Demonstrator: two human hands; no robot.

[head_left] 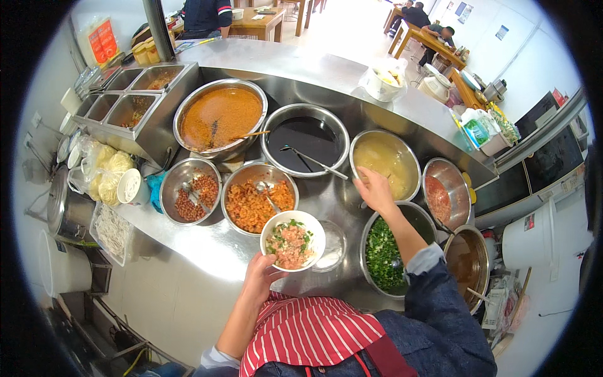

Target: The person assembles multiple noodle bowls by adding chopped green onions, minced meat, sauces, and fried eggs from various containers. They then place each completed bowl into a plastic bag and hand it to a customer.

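Observation:
My left hand (260, 273) grips a white bowl (319, 244) by its lower left side. In that bowl lie a pinkish minced topping and chopped green onion. My right hand (375, 190) hovers at the left rim of a steel bowl of cloudy yellowish liquid (392, 157), fingers stretched out and slightly apart. Close to its fingertips ends the handle of a ladle (323, 166), which leans in a steel bowl of dark liquid (301, 133). Below my right forearm sits a steel bowl of chopped green onion (384, 257).
Around me stand bowls of reddish-orange sauce (223, 116), beans or nuts (204, 188), orange-brown chopped topping (251, 204), pink mince (438, 198) and brown sauce (461, 257). Bagged noodles (113, 173) are at left. A raised steel ledge (282, 56) runs behind; people sit beyond.

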